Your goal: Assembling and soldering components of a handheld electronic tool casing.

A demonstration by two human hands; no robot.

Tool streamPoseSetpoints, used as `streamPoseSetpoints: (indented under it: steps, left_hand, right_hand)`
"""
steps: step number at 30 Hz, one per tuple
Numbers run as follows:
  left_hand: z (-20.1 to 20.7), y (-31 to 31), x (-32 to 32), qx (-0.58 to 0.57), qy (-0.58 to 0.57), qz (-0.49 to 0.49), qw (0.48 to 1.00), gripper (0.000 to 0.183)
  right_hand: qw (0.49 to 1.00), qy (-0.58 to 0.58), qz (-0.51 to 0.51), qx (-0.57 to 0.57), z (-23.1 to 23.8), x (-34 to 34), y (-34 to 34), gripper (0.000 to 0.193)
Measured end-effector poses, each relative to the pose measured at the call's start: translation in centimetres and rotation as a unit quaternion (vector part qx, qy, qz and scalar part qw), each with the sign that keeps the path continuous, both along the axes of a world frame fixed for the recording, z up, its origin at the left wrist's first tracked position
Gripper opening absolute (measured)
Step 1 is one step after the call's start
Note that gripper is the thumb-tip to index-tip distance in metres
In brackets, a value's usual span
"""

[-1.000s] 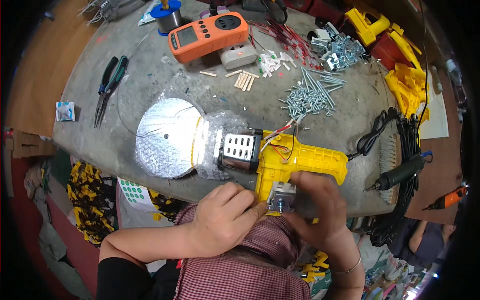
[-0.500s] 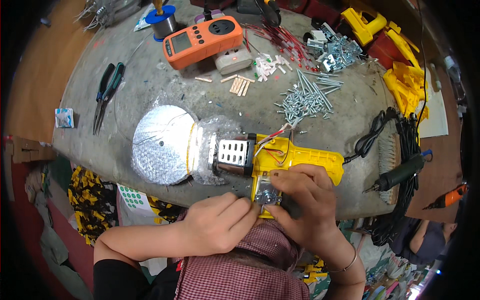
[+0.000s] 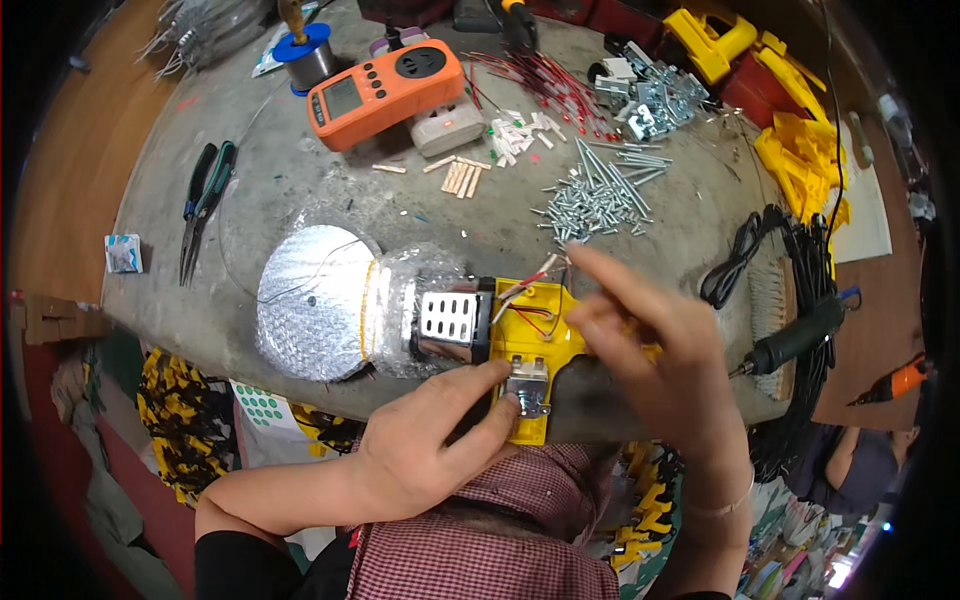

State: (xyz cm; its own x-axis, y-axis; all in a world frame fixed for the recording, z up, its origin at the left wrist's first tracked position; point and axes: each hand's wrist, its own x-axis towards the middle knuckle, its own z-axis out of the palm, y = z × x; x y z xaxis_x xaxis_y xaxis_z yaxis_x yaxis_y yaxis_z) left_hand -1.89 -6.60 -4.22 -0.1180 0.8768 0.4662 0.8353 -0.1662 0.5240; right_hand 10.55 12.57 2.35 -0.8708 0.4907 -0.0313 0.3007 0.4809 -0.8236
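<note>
A yellow plastic handle shell lies at the front of the bench, its inside facing up with red and white wires in it. It joins a slotted metal collar and a round disc head in silvery bubble wrap. My left hand pinches a small metal-cased switch part with a bracket, at the near end of the shell. Over the shell's right side is my right hand, slightly blurred, index finger and thumb apart, nothing seen in it. Its index fingertip points at a pile of screws.
An orange meter, a solder spool and white sleeves lie toward the back. Metal brackets are heaped at back right. Pliers are at left; a dark green screwdriver and a black cable at right.
My right hand has left the metal part and moved up toward the screws. My left hand has come onto the metal part, which has been turned. The whole view has shifted slightly.
</note>
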Motion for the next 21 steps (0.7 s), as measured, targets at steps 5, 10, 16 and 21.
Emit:
streamPoseSetpoints:
  steps: [5,10,16,21]
  left_hand:
    - [0.0,0.3,-0.1,0.015,-0.012,-0.006,1.0,0.053]
    - [-0.1,0.3,0.0,0.02,-0.007,-0.001,1.0,0.05]
    - [0.0,0.3,0.5,0.105,0.129,0.019,0.986,0.02]
    - [0.5,0.4,0.1,0.081,0.115,0.03,0.99,0.025]
  right_hand:
    - [0.994,0.031,0.068,0.074,-0.5,-1.4,1.5,0.025]
    - [0.991,-0.01,0.116,0.069,-1.0,1.2,0.6,0.01]
    - [0.994,0.027,0.049,0.092,-2.5,0.3,-0.9,0.006]
    - [0.971,-0.041,0.13,0.199,-1.7,0.8,-1.3,0.019]
